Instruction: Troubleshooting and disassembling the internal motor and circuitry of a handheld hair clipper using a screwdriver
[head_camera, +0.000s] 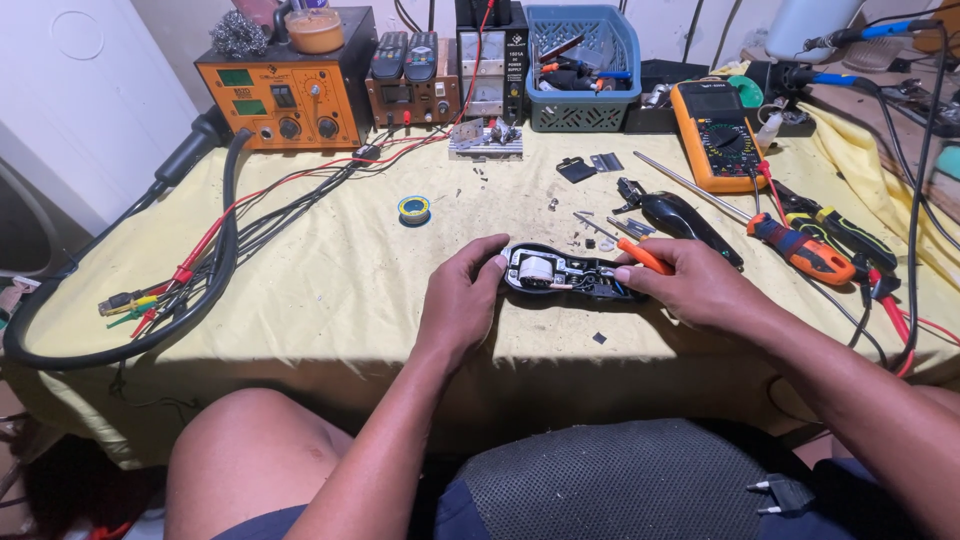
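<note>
I see the opened black oval plastic device with its motor and wiring exposed (565, 273) lying on the yellow cloth-covered bench (330, 280), near its front edge. I take this device as my landmark.

My left hand (462, 300) rests on the device's left end, the fingers (497, 262) curled around that end and gripping the shell. My right hand (700, 288) sits at the device's right end, its fingers closed around a small orange-handled screwdriver (640, 254), whose metal shaft points up and to the left, behind the device. I cannot tell whether the right hand also touches the shell.

Just right of the device and behind it lies a separate black curved plastic shell piece (680, 220). Further right lie a larger orange-and-black-handled screwdriver (800, 250) and red-handled tools. Behind those, an orange-cased digital multimeter (715, 135) lies flat.

Left of the device and a little behind it sits a small blue and yellow spool of solder (413, 209). Far behind and to the left stands an orange box-shaped soldering station with knobs (285, 100); a thick black hose (215, 270) and red and black wires loop from it across the cloth. Straight behind the device, at the bench's back edge, stands a blue plastic basket holding tools (580, 70). Small loose metal parts are scattered between the basket and the device.
</note>
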